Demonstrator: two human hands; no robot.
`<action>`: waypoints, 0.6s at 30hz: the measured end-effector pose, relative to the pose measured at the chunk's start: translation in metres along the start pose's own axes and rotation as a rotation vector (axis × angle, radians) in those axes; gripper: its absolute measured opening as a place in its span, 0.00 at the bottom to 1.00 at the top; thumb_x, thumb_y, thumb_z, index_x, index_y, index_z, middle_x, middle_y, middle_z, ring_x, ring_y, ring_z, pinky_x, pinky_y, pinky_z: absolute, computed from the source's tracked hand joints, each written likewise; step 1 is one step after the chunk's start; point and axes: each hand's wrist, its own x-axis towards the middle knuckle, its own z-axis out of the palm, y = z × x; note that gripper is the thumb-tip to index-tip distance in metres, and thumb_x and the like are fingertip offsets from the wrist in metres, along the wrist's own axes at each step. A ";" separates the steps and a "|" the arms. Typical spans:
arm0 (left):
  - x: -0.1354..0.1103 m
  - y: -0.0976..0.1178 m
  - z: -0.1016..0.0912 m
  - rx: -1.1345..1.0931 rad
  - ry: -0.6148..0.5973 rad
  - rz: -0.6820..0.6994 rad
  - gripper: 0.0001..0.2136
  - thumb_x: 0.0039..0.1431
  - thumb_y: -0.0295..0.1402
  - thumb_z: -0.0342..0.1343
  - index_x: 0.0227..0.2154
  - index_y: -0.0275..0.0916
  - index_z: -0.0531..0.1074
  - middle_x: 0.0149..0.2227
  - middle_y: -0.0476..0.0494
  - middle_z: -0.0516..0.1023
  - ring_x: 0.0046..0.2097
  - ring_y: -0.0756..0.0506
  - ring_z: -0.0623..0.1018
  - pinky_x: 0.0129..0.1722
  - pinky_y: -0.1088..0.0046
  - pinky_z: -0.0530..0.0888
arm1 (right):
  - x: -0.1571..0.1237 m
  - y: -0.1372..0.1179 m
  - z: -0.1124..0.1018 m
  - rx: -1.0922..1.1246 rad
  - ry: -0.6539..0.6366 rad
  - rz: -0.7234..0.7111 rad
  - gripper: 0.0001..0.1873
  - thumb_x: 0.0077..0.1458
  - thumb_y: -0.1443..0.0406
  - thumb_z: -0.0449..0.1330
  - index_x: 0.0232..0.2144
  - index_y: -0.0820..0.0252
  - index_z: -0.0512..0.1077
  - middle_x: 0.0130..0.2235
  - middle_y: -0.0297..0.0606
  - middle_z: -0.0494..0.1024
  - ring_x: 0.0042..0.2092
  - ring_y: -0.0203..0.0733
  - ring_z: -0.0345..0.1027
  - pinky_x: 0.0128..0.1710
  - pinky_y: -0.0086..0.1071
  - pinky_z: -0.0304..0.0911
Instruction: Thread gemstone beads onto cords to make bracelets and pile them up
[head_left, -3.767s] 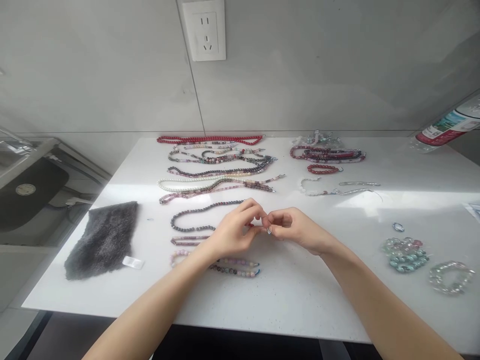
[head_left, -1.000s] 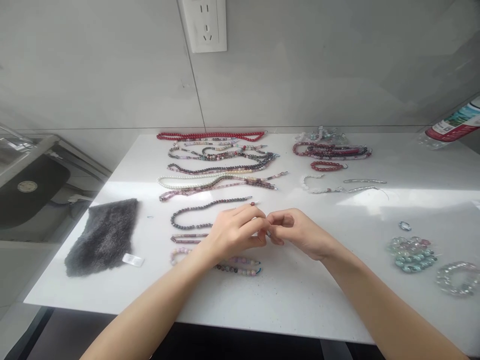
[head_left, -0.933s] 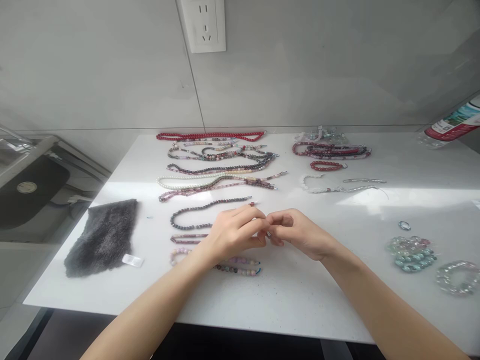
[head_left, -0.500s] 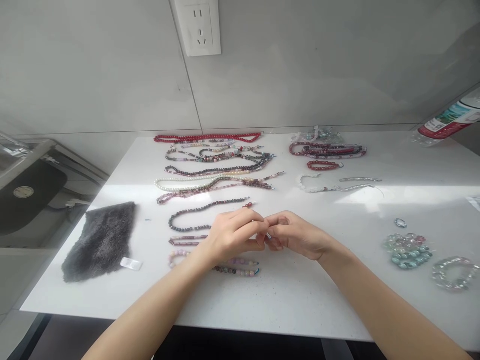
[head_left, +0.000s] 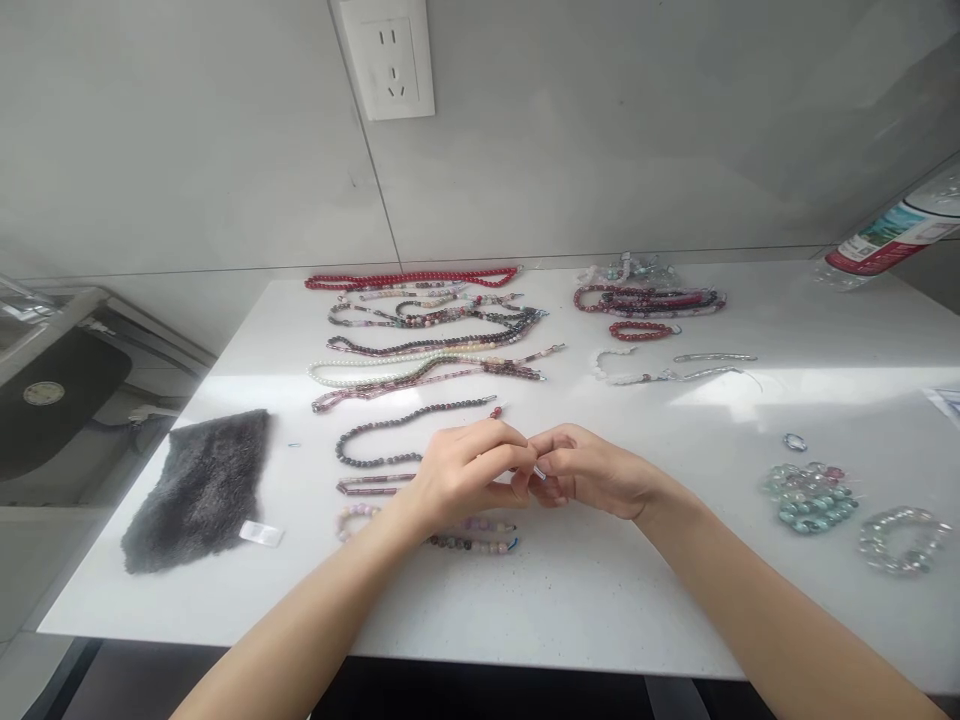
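Over the front middle of the table, my left hand (head_left: 472,467) and my right hand (head_left: 592,470) meet fingertip to fingertip. Both are closed in a pinch. A small shiny, pale piece (head_left: 539,471) shows between the right thumb and the left fingers; its kind is too small to tell. Beneath my left hand and forearm lie a dark bead strand (head_left: 367,460), a purple tube-bead strand (head_left: 375,490) and a lilac-and-dark bead strand (head_left: 480,546), each partly covered. A few red beads (head_left: 496,412) peek out just behind the left knuckles.
Red (head_left: 412,280) and pearl-white (head_left: 330,372) strands lie among others at the back left. Dark red strands (head_left: 645,300) and a red bracelet (head_left: 641,331) lie back right. Clear and green beads (head_left: 814,505), a bottle (head_left: 892,235) and a dark furry cloth (head_left: 199,490) flank the sides.
The view has shifted slightly. My hands keep the same pinch, fingertips together, with the small pale piece turned a little.
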 end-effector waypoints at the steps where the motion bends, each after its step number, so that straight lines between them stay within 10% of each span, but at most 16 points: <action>1: 0.000 0.000 0.000 0.001 -0.008 -0.008 0.05 0.53 0.23 0.55 0.29 0.40 0.70 0.28 0.47 0.75 0.27 0.52 0.73 0.26 0.79 0.70 | 0.000 0.000 0.000 0.010 -0.004 0.001 0.08 0.50 0.64 0.61 0.27 0.66 0.77 0.24 0.33 0.68 0.25 0.31 0.53 0.27 0.30 0.52; 12: -0.006 -0.004 -0.001 0.011 -0.090 0.006 0.04 0.55 0.26 0.56 0.32 0.41 0.69 0.31 0.48 0.74 0.29 0.52 0.73 0.28 0.78 0.70 | -0.001 -0.002 0.004 0.032 -0.009 0.002 0.08 0.50 0.65 0.60 0.27 0.65 0.77 0.23 0.31 0.65 0.25 0.31 0.53 0.28 0.30 0.52; 18: 0.007 0.003 -0.008 0.048 -0.081 -0.293 0.06 0.52 0.24 0.56 0.32 0.40 0.68 0.34 0.46 0.74 0.32 0.51 0.72 0.28 0.76 0.69 | 0.001 -0.006 0.012 -0.150 0.366 -0.182 0.07 0.47 0.68 0.59 0.19 0.61 0.69 0.21 0.28 0.62 0.26 0.32 0.54 0.29 0.30 0.52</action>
